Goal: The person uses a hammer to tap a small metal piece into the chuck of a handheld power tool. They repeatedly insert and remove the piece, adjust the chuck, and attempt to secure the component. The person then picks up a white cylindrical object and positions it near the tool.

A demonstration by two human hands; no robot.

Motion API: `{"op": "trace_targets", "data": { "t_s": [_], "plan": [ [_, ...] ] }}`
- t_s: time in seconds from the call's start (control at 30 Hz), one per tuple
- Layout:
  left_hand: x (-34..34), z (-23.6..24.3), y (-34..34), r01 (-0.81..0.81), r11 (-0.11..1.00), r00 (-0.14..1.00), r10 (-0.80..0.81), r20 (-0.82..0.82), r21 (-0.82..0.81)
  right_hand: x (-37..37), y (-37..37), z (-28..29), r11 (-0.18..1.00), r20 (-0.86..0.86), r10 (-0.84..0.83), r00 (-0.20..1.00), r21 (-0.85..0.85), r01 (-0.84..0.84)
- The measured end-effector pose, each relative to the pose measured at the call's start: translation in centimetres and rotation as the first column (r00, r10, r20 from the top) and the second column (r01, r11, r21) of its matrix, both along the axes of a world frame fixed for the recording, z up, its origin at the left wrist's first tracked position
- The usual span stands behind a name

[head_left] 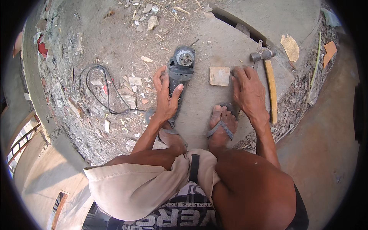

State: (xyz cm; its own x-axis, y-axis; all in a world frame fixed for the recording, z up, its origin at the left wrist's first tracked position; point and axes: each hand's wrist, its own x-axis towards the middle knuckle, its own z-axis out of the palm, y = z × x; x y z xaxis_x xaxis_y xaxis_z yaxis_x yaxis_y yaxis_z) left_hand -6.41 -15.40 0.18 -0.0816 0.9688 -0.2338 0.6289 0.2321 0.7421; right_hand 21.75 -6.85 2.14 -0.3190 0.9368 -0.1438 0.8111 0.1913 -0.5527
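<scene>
My left hand [166, 94] is wrapped round the body of a black angle grinder [180, 73]. The grinder's head points away from me, its bare metal spindle flange facing up with no disc on it. Close to the right of it, a small square tan piece [219, 76] lies flat on the concrete. Just beside that piece is my right hand [249, 90], its fingers bent downward and closed. A dark edge shows along its thumb side, but what the fingers hold, if anything, is hidden. Right of this hand lies a hammer [271, 92] with a curved wooden handle and metal head.
A black power cord [109, 90] loops on the rubble at left. Broken chips [152, 23] litter the far ground. A gap [235, 25] splits the concrete slab at far right, with a tan shard [290, 48] beyond the hammer. My sandalled feet [222, 124] stand close to the hands.
</scene>
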Motion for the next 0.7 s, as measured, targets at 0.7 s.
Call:
{"op": "trace_targets", "data": {
  "t_s": [0.7],
  "plan": [
    [0.4, -1.8, 0.0, 0.025, 0.981, 0.987, 0.007, -0.163, 0.192, -10.6, 2.4, -0.8, 0.980, -0.543, 0.117, 0.832, 0.198, -0.009]
  ]
}}
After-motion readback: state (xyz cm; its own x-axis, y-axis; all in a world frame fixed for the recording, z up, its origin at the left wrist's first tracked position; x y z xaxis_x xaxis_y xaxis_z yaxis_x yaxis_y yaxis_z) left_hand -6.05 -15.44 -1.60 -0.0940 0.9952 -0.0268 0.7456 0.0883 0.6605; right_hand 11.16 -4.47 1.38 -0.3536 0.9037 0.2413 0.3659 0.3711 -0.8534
